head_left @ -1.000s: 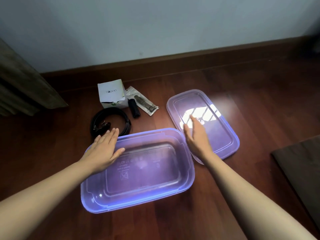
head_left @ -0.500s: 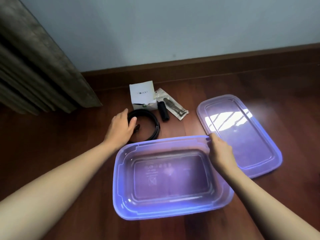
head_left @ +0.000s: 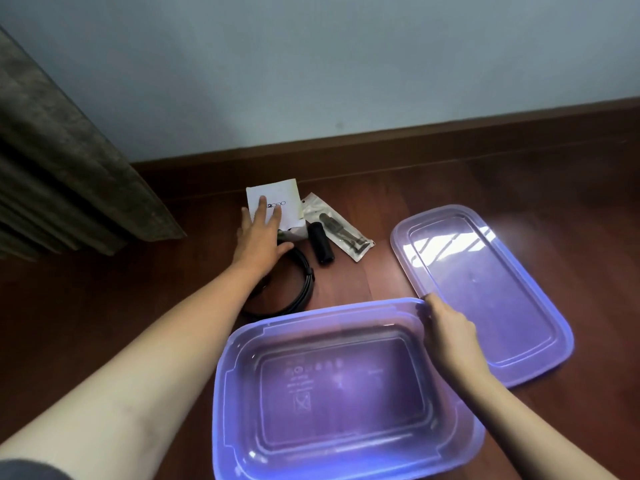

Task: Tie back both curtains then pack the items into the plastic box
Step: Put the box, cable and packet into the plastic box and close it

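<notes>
An open purple plastic box [head_left: 242, 393] sits on the wooden floor in front of me, with nothing inside. Its lid [head_left: 485, 292] lies flat to the right. My right hand [head_left: 450, 337] grips the box's far right rim. My left hand [head_left: 261, 237] reaches forward with fingers spread and lies on top of a small white box [head_left: 287, 199]. Below that hand is a coiled black cable [head_left: 298, 289]. A short black cylinder [head_left: 320, 245] and a clear packet with dark parts [head_left: 341, 230] lie beside the white box.
A grey-brown curtain [head_left: 69, 174] hangs at the left and reaches the floor. A pale wall with a dark wooden skirting board [head_left: 450, 133] runs behind the items.
My left hand moved from the coiled cable forward onto the white box. My right hand stayed on the box rim. The view drew nearer.
</notes>
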`<state>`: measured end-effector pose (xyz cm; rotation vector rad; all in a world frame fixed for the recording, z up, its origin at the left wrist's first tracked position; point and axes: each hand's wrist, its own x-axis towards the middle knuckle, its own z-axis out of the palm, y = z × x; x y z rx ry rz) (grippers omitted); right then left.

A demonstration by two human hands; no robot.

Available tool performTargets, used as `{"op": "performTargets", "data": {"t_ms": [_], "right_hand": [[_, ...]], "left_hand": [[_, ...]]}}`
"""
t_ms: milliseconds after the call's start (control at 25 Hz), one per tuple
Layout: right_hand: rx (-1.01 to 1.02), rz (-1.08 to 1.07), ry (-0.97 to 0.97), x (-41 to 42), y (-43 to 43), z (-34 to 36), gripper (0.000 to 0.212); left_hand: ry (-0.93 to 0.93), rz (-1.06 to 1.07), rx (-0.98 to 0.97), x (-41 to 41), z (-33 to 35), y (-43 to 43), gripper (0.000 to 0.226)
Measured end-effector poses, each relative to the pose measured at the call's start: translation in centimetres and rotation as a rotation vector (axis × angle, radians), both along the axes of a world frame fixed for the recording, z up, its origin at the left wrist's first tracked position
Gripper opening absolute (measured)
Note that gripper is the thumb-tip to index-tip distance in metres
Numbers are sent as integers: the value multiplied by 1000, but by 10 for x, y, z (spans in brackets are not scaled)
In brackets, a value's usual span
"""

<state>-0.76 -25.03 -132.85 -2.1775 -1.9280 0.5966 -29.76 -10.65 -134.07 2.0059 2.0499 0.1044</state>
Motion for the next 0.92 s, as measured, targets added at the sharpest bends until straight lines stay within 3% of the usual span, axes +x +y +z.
{"op": "performTargets", "data": {"t_ms": [240,440,560,680,800,920], "right_hand": [[6,11,-24,-1,-1,0,11],[2,27,-35,-2,-2,2,11],[12,32,-37,-3,-3,2,8],[20,23,-38,-3,-4,0,10],[30,25,-50,-2,-4,-4,12],[39,22,-36,-4,-3,0,9]], "left_hand": [[151,-33,65,6,-15,11,53],[91,3,122,0,-2,2,45],[-22,2,276,8,32,-13,45],[-187,-150,514,16,69,-72,45],[-280,-351,525,19,89,-167,46],[-143,-513,515,18,80,-239,42]]}}
